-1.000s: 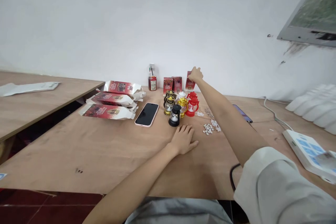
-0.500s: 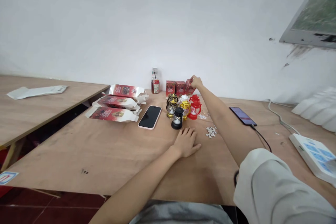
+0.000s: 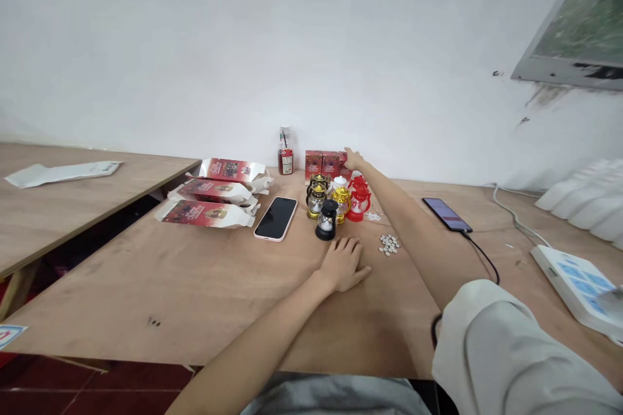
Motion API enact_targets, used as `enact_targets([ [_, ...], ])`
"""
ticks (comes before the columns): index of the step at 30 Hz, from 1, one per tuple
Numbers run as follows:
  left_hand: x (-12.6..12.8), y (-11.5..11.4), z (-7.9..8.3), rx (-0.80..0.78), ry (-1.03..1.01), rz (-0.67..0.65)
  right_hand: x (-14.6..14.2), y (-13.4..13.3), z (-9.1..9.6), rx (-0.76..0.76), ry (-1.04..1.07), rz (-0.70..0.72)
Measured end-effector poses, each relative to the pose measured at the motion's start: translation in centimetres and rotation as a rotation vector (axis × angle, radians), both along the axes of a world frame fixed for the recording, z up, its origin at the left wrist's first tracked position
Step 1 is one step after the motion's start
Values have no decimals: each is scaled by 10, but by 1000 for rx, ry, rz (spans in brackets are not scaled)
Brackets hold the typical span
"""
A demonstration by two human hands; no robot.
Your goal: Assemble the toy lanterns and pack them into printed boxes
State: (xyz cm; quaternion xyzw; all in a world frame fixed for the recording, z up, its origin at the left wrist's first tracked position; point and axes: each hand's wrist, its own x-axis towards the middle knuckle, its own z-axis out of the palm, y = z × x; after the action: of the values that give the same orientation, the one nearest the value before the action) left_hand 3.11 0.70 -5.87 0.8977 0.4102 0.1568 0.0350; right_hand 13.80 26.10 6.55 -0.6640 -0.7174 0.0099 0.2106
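Note:
My right hand (image 3: 354, 159) reaches to the wall and holds the rightmost small red box (image 3: 344, 164), which stands in a row beside two other red boxes (image 3: 331, 163). Its fingers are around the box's top and right side, partly hiding it. My left hand (image 3: 341, 264) lies palm down on the table with fingers spread, holding nothing. Just beyond its fingertips stands a black mini lantern (image 3: 326, 220). Behind that are a gold lantern (image 3: 342, 201), red lanterns (image 3: 359, 202), a white-topped lantern (image 3: 339, 182) and dark bronze-and-gold lanterns (image 3: 317, 202).
Unfolded red-and-white cartons (image 3: 204, 214) lie at left beside a pink-edged phone (image 3: 276, 218). A bottle (image 3: 285, 159) stands by the wall. Button cells (image 3: 389, 245) lie loose right of my left hand. A second phone (image 3: 446, 214) charges near a white power strip (image 3: 574, 285).
The rightmost red box, tilted and apart before, now stands upright against its neighbour, moved left and down by my right hand. My left hand stays in place.

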Motion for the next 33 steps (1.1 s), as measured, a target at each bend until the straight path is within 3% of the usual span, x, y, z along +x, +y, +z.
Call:
enact_targets([
  [4, -1, 1, -1, 22, -21, -5, -20, -47, 12, 164, -20, 42],
  [5, 0, 1, 0, 20, -24, -7, -26, -66, 13, 212, -35, 96],
  [6, 0, 1, 1, 16, -25, -9, -30, -87, 13, 288, -80, 239],
  [8, 1, 1, 2, -3, -26, -9, -36, -131, 7, 354, -220, 489],
  [9, 1, 0, 3, -15, -27, -6, -37, -152, 2, 382, -300, 544],
  [13, 2, 0, 7, -46, -42, -2, -27, -204, -22, 370, -530, 604],
  [16, 1, 0, 8, -43, -37, -5, -17, -213, -29, 278, -523, 577],
  [23, 2, 0, 10, -56, 60, 8, -10, -224, -23, -10, -403, 434],
  [27, 10, 2, 10, -47, 97, -22, 10, -232, -24, -169, -342, 383],
  [31, 22, 3, 10, -42, 106, -47, 40, -239, -36, -199, -260, 329],
  [33, 28, 5, 10, -29, 99, -46, 55, -241, -47, -153, -22, 321],
])
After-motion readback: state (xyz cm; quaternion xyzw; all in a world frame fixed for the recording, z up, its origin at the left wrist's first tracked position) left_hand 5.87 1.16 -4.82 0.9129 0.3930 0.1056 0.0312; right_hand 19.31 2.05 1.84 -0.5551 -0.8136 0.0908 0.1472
